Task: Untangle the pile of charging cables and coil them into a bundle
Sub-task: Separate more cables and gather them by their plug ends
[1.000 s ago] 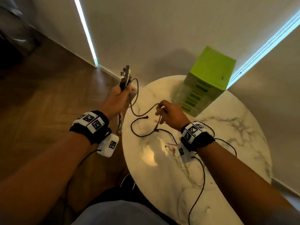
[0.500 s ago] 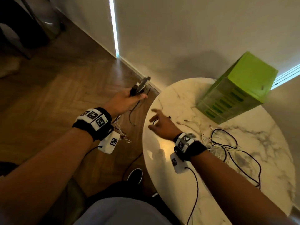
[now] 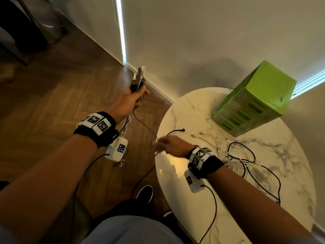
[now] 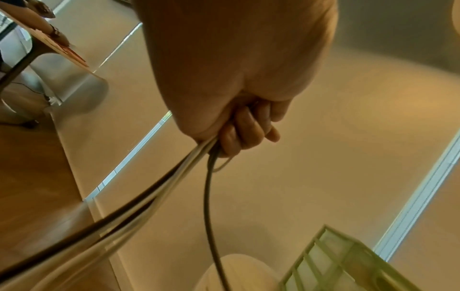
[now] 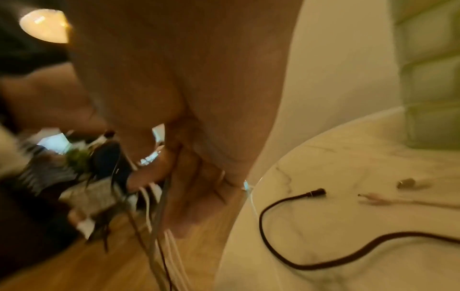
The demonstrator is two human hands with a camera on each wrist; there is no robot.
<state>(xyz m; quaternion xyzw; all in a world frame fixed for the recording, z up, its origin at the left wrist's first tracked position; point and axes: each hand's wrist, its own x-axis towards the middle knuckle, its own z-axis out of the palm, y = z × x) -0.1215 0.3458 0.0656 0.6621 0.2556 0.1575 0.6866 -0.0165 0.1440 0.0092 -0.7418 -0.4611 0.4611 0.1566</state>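
Note:
My left hand (image 3: 131, 98) is out over the wooden floor, left of the table, and grips a bunch of cable plugs (image 3: 139, 80) pointing up. Their black and white cables (image 4: 174, 177) hang below my fist. A thin cable (image 3: 146, 125) runs from that hand down to my right hand (image 3: 163, 143), which is blurred at the table's left edge. In the right wrist view the thumb and fingers (image 5: 189, 200) lie on either side of the hanging cables (image 5: 161, 206). A tangle of white and black cables (image 3: 235, 159) lies on the table. A black cable end (image 3: 175, 131) lies just beyond my right hand.
The round marble table (image 3: 263, 217) stands against the wall. A green slotted crate (image 3: 260, 101) stands upside down at its far side. My shoe (image 3: 145, 193) is on the floor by the table's edge. A black lead (image 3: 213, 208) trails from my right wrist camera.
My right hand let go of the black cable, swung left off the pile and reached the cables hanging from my left hand. The left hand has lifted the plugs higher.

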